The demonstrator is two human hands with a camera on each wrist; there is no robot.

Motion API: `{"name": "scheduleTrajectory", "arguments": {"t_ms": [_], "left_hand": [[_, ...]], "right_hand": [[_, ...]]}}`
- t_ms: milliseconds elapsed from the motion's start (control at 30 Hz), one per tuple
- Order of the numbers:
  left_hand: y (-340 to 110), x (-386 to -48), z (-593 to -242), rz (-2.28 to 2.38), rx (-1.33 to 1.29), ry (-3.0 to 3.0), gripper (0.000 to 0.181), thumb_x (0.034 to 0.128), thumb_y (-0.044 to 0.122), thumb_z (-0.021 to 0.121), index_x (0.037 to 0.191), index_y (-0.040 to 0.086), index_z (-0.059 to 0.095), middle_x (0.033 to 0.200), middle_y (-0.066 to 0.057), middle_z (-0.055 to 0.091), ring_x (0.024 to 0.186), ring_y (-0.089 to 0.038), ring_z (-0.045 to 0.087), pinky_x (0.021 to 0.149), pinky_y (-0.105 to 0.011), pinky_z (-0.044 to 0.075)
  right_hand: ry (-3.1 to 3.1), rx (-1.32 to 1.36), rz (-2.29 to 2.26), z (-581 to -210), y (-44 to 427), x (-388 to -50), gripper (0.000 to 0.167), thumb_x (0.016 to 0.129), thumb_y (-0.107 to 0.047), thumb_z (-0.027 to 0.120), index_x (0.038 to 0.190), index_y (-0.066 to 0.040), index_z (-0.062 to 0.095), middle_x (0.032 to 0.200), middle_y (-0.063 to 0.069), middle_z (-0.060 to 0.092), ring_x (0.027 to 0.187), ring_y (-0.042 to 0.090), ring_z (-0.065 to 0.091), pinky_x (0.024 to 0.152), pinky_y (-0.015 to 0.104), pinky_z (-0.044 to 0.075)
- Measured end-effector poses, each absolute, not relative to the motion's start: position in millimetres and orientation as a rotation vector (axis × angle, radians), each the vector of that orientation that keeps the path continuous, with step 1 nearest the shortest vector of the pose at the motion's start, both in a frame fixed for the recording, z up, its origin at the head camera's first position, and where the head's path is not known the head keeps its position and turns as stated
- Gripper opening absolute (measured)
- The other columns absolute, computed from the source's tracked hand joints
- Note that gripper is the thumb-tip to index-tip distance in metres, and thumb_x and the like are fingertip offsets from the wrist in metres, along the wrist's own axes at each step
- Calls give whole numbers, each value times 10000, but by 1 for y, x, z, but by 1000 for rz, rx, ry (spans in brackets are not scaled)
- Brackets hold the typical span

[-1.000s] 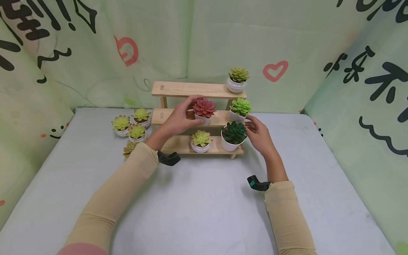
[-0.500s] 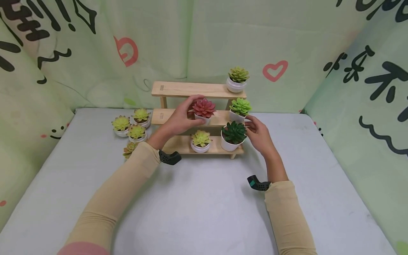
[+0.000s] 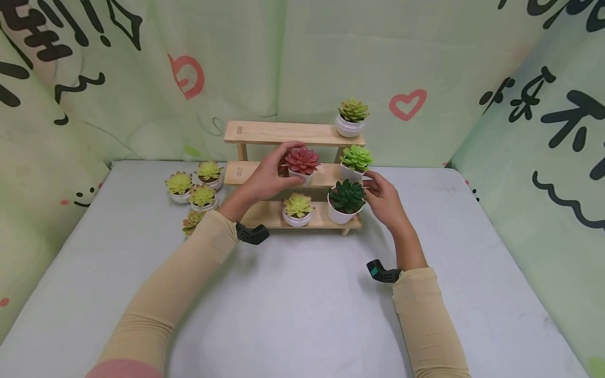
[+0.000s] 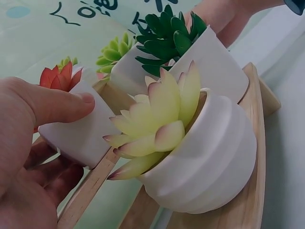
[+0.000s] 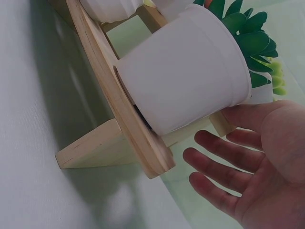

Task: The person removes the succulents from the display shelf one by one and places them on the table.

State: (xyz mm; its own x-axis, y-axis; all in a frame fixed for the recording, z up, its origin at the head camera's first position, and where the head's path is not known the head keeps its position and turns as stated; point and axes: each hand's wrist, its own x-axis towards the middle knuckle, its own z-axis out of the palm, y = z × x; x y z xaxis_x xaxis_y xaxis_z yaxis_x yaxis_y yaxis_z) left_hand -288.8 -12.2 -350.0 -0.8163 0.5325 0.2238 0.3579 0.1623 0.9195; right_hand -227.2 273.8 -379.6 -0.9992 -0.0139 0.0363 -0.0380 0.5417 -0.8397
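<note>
In the head view my left hand (image 3: 269, 178) holds the white pot of a red succulent (image 3: 302, 160) at the middle step of a wooden three-step stand (image 3: 257, 132). The left wrist view shows the thumb on one side of that pot (image 4: 78, 126), with fingers beneath and behind. My right hand (image 3: 382, 198) is at the stand's right side, beside a bright green succulent (image 3: 356, 158) and a dark green succulent (image 3: 347, 197). Its fingers (image 5: 221, 143) are spread and loosely bent. Whether the thumb touches a pot cannot be told. A yellow-green succulent (image 3: 298, 206) sits on the bottom step.
A succulent in a white pot (image 3: 351, 126) stands at the top step's right end. Several yellow-green potted succulents (image 3: 203, 197) cluster on the white table (image 3: 302, 304) left of the stand, one partly hidden by my left sleeve. A printed green curtain (image 3: 331, 63) surrounds the table.
</note>
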Motion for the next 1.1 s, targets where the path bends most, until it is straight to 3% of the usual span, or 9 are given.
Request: {"name": "scheduleTrajectory", "arguments": {"t_ms": [1100], "left_hand": [[-27, -283, -345, 1765, 818, 2320, 716, 830, 83, 753, 1436, 213, 395, 1363, -66, 504, 1147, -222, 579, 972, -383, 534]], "right_hand": [[-2738, 41, 1500, -381, 274, -228, 527, 1008, -160, 489, 1491, -40, 314, 1379, 247, 524, 1284, 363, 521, 1099, 495, 409]]}}
